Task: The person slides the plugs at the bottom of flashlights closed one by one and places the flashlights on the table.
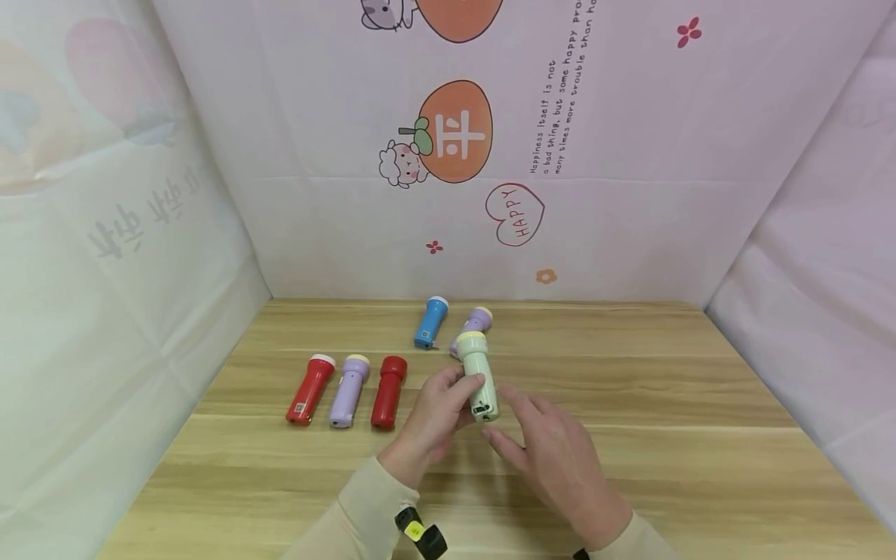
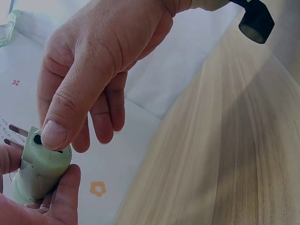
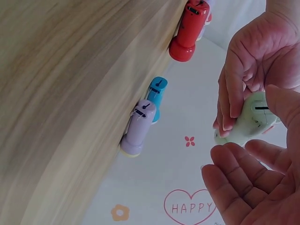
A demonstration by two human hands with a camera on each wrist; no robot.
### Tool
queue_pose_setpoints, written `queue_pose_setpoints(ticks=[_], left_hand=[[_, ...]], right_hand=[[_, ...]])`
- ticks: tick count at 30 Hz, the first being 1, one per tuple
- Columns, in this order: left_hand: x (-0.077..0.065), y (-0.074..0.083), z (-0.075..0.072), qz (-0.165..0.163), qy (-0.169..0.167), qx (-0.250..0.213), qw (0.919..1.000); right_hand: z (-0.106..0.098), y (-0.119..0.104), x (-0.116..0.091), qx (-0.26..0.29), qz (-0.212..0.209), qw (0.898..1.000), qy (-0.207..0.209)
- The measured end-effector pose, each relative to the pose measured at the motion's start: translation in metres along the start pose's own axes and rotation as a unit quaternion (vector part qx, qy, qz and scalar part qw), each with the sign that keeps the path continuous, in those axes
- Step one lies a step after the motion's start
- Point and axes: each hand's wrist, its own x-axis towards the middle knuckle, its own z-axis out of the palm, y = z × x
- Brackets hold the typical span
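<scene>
A pale green flashlight (image 1: 479, 372) with a cream-coloured head is held above the table, its head pointing away. My left hand (image 1: 435, 411) grips its body from the left side, thumb across the top. Two metal plug prongs (image 2: 18, 136) stick out near its base in the left wrist view. Close to the flashlight's base and right side is my right hand (image 1: 560, 459), fingers loosely extended and not wrapped around it. In the left wrist view the right thumb (image 2: 55, 135) overlaps the base; whether it touches cannot be told.
On the wooden table (image 1: 665, 373) lie a blue flashlight (image 1: 430, 323) and a purple flashlight (image 1: 479, 320) at the back. To the left, a red flashlight (image 1: 311, 390), another purple flashlight (image 1: 348, 393) and a dark red flashlight (image 1: 388, 393) form a row. Printed white cloth (image 1: 616, 233) surrounds the table.
</scene>
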Motion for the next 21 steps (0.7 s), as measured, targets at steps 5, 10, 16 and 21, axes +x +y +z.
queue_pose_setpoints(ticks=[5,10,16,21], left_hand=[[-0.0021,0.0005,0.0009,0.003,-0.004,-0.019,0.9998],[-0.0033,0.0007,0.0017,0.006,0.001,-0.034,0.9994],[-0.005,0.0002,0.0013,0.003,0.005,-0.046,0.9989],[-0.0066,0.0002,0.0015,-0.001,0.007,-0.052,0.9986]], right_hand=[[-0.0002,-0.0024,0.0,0.01,-0.001,1.0,0.0],[0.0002,-0.0038,0.0003,0.017,-0.003,1.0,0.003],[0.0019,-0.0037,-0.0003,0.015,-0.01,1.0,0.013],[0.0024,-0.0032,-0.0009,0.019,-0.015,1.0,0.018]])
